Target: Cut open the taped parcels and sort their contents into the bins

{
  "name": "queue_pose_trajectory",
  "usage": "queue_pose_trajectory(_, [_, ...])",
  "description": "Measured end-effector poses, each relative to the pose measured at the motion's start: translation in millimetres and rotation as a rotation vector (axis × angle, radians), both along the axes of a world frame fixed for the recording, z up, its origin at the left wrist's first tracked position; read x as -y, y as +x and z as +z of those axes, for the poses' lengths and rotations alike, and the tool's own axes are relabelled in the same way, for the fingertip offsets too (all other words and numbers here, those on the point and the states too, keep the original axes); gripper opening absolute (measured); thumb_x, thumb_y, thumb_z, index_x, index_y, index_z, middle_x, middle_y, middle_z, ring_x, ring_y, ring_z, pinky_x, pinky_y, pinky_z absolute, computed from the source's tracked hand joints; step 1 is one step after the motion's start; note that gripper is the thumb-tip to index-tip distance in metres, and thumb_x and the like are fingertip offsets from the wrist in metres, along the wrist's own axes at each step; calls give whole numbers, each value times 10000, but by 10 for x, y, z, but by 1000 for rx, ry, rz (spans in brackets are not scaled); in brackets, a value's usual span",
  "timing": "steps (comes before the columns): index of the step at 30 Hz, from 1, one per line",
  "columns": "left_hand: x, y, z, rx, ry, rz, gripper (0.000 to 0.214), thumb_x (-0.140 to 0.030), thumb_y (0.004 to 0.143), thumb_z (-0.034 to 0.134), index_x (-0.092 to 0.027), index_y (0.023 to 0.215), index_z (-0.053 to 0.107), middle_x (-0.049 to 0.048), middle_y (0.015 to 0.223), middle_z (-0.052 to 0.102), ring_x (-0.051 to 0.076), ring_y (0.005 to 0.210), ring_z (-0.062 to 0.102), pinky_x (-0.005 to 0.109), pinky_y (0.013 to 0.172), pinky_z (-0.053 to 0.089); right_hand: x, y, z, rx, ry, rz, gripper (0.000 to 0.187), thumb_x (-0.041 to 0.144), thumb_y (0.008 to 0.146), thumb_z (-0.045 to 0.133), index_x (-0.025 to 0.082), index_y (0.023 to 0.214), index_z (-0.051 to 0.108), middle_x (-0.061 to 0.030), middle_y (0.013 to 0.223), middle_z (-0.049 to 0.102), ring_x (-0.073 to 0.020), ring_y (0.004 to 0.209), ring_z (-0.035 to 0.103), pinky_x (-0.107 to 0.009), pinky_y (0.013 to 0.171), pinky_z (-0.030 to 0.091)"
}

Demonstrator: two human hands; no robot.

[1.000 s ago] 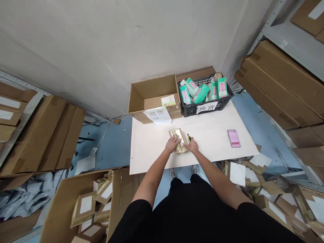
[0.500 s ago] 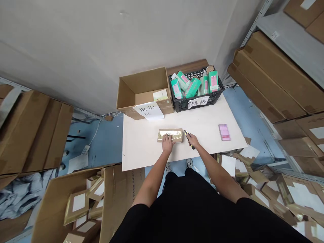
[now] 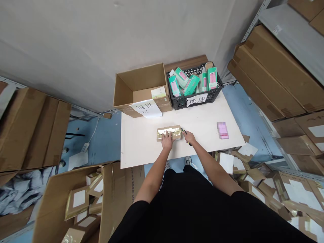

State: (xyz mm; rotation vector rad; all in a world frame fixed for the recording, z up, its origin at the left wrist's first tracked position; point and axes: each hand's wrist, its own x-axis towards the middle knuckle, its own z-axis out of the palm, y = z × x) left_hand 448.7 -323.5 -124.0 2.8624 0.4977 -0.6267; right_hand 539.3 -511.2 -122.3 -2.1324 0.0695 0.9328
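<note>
A small cardboard box [image 3: 176,133] sealed with shiny tape lies near the middle of the white table [image 3: 141,148]. My left hand [image 3: 167,140] rests on top of it, fingers spread over the tape. In my right hand [image 3: 189,137] is a black and yellow utility knife [image 3: 184,131], its front end at the box's right end. Whether the blade touches the tape is too small to make out. A pink, pixelated item [image 3: 223,130] lies farther right on the table.
At the back of the table stand an open carton [image 3: 124,107] with a paper label and a black plastic crate [image 3: 215,96] of green boxes. A large carton of parcels [image 3: 108,202] is at lower left. Parcels [image 3: 253,175] pile up at right; shelves of cartons flank both sides.
My right hand has brought the utility knife closer to the box's right end. My left hand stays on the box. The whole view has shifted slightly.
</note>
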Motion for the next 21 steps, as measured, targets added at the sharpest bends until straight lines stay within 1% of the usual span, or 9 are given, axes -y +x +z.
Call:
queue_pose_trajectory(4, [-11,26,14,-12,-10,7,726,-618,1024,530,-338,1678,385,76,1784,286,440,1606,255,597,1268,340,99,-57,20,-27,-39,92,338,480,1110,495,224,902,570,55,541,571,-134,368,580,-234,487,418])
queue_pose_trajectory(6, [-20,38,31,-19,-18,7,703,-604,1028,540,-342,1666,405,65,1784,286,424,1602,258,574,1257,366,254,-132,2,-69,-9,173,348,481,1094,539,226,858,557,57,522,565,-132,360,569,-231,475,406])
queue_pose_trajectory(8, [-22,44,53,-18,-16,10,688,-607,1031,535,-357,1660,409,53,1783,289,416,1587,276,563,1227,406,454,-235,-49,-108,37,196,360,491,1079,566,228,833,546,53,526,584,-129,367,569,-225,467,403])
queue_pose_trajectory(9, [-22,46,65,-13,-11,9,691,-619,1028,536,-365,1658,409,51,1780,293,417,1573,293,561,1205,431,555,-283,-87,-121,59,154,364,499,1080,556,229,837,543,47,547,606,-129,385,585,-220,475,413])
queue_pose_trajectory(11, [-37,53,99,5,-6,-10,703,-657,1010,548,-366,1640,437,65,1758,333,422,1533,336,560,1166,461,720,-333,-181,-106,48,-13,374,516,1099,487,228,865,537,30,617,653,-130,435,628,-214,508,445])
queue_pose_trajectory(13, [-101,80,147,37,-10,-43,659,-667,1011,539,-353,1589,510,88,1689,440,416,1509,361,570,1172,440,816,-283,-276,-70,-39,-156,366,505,1113,423,224,913,544,8,683,683,-141,493,667,-218,544,468])
queue_pose_trajectory(16, [-345,171,239,81,-23,-74,561,-551,1050,525,-339,1569,530,96,1593,554,379,1531,347,568,1221,373,847,-55,-375,-8,-194,-209,288,457,1093,455,207,1043,589,-41,787,728,-194,686,743,-238,626,509])
queue_pose_trajectory(18, [-578,246,292,75,-38,-97,647,-476,1020,598,-325,1630,443,85,1664,484,356,1571,307,529,1240,359,818,94,-397,84,-261,-229,294,432,1045,552,186,1198,601,-112,975,769,-254,937,768,-283,745,557])
queue_pose_trajectory(21, [-880,327,327,-13,-85,-159,872,-510,934,724,-308,1685,330,74,1754,346,359,1608,259,477,1259,325,657,109,-368,247,-271,-286,508,411,996,631,151,1423,537,-224,1329,697,-323,1270,669,-364,965,557])
